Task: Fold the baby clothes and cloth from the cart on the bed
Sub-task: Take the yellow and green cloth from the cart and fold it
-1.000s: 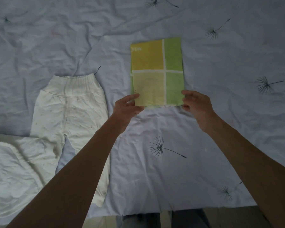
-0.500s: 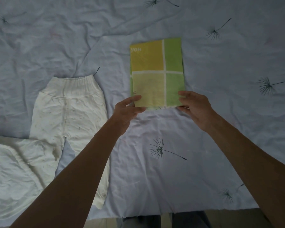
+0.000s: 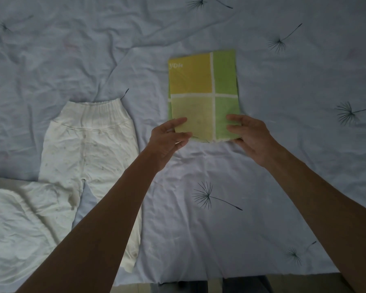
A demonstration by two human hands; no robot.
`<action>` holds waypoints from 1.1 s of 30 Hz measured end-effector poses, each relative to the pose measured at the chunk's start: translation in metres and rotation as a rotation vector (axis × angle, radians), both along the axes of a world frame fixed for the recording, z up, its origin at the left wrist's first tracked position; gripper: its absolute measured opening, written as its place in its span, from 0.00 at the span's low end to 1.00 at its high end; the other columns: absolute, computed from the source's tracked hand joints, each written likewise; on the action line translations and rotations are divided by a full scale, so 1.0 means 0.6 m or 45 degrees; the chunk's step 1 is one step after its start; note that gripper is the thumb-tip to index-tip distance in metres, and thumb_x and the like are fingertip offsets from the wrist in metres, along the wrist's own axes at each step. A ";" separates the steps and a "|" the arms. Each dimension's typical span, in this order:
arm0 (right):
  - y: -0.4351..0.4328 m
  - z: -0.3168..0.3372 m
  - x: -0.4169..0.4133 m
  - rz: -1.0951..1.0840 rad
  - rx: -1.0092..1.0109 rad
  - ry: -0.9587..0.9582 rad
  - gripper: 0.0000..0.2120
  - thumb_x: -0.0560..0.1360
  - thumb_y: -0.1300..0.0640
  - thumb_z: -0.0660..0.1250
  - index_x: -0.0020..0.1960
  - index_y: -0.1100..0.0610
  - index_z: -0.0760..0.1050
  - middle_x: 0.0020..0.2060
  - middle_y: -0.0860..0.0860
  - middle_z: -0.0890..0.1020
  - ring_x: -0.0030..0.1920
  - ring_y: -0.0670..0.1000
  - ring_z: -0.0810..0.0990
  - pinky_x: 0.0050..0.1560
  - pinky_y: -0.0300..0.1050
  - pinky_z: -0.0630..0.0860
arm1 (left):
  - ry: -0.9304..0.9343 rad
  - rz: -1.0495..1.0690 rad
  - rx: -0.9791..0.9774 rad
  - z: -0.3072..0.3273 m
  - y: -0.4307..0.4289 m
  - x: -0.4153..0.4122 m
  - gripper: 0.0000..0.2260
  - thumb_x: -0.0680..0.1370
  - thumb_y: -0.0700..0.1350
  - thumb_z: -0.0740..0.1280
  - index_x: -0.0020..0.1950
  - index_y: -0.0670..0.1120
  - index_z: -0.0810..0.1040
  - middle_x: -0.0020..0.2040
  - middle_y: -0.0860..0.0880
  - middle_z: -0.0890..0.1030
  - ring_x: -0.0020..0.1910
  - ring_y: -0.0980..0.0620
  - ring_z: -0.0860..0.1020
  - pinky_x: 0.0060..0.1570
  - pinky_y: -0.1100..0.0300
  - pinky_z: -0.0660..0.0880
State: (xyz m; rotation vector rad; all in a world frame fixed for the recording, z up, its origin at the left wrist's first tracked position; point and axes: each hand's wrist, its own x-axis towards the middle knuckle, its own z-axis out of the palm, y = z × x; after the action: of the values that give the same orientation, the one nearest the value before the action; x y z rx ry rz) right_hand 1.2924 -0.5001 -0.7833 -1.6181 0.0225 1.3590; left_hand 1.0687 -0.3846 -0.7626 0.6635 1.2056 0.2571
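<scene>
While the folded yellow-and-green cloth [image 3: 201, 81] lies flat on the bed [image 3: 283, 166], the left hand [image 3: 167, 140] pinches its near-left corner between thumb and fingers. The right hand [image 3: 251, 138] pinches the near-right corner, so the cloth stretches away beyond both. White baby trousers [image 3: 89, 149] lie spread out left of the left hand, with crumpled white fabric [image 3: 15, 218] beside that forearm.

The picture is dim and bluish, with soft flat light and weak shadows. The focus is sharp, and the wide-angle lens bends the edges slightly.
</scene>
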 end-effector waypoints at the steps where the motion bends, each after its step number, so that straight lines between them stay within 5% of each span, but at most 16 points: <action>1: 0.002 -0.001 0.000 0.004 -0.003 -0.006 0.15 0.77 0.69 0.73 0.62 0.58 0.84 0.59 0.52 0.87 0.57 0.52 0.87 0.63 0.51 0.83 | 0.064 -0.044 0.033 0.000 0.000 -0.001 0.22 0.73 0.32 0.79 0.65 0.46 0.85 0.62 0.42 0.86 0.57 0.49 0.86 0.59 0.56 0.82; 7: 0.010 0.002 -0.002 0.024 -0.006 -0.017 0.17 0.77 0.69 0.73 0.65 0.59 0.83 0.61 0.52 0.86 0.57 0.52 0.87 0.60 0.50 0.84 | 0.322 -0.147 0.080 0.007 -0.005 -0.006 0.17 0.73 0.35 0.81 0.60 0.43 0.86 0.46 0.42 0.85 0.43 0.48 0.82 0.53 0.51 0.85; 13: 0.014 -0.001 0.002 0.036 -0.016 -0.004 0.16 0.77 0.70 0.73 0.63 0.60 0.84 0.60 0.52 0.86 0.56 0.51 0.87 0.61 0.51 0.84 | 0.322 -0.101 0.080 0.007 -0.006 -0.014 0.19 0.73 0.34 0.81 0.62 0.42 0.85 0.51 0.35 0.88 0.52 0.39 0.88 0.58 0.46 0.85; 21: 0.012 0.000 0.008 0.090 -0.027 -0.003 0.16 0.77 0.70 0.73 0.62 0.59 0.84 0.60 0.51 0.86 0.58 0.52 0.87 0.57 0.47 0.84 | 0.328 -0.013 0.174 -0.001 -0.010 -0.016 0.16 0.72 0.35 0.81 0.59 0.40 0.86 0.51 0.37 0.88 0.56 0.39 0.87 0.62 0.46 0.83; 28: 0.011 -0.002 0.013 0.113 -0.030 0.000 0.17 0.76 0.70 0.73 0.63 0.60 0.84 0.60 0.52 0.86 0.57 0.52 0.87 0.63 0.52 0.83 | 0.421 0.021 0.258 -0.010 -0.011 -0.015 0.24 0.60 0.44 0.82 0.56 0.45 0.88 0.47 0.42 0.85 0.48 0.44 0.85 0.64 0.42 0.81; 33: 0.011 -0.004 0.015 0.116 -0.027 -0.004 0.17 0.76 0.70 0.74 0.63 0.60 0.84 0.60 0.52 0.86 0.58 0.54 0.87 0.64 0.55 0.82 | 0.405 0.037 0.220 -0.011 -0.009 -0.014 0.20 0.68 0.32 0.81 0.59 0.42 0.87 0.50 0.42 0.88 0.52 0.43 0.87 0.61 0.49 0.84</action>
State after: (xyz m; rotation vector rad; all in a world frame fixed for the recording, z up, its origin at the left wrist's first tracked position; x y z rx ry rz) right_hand 1.3014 -0.4937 -0.7857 -1.6566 -0.0393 1.4302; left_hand 1.0604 -0.3897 -0.7689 0.8604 1.5098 0.2893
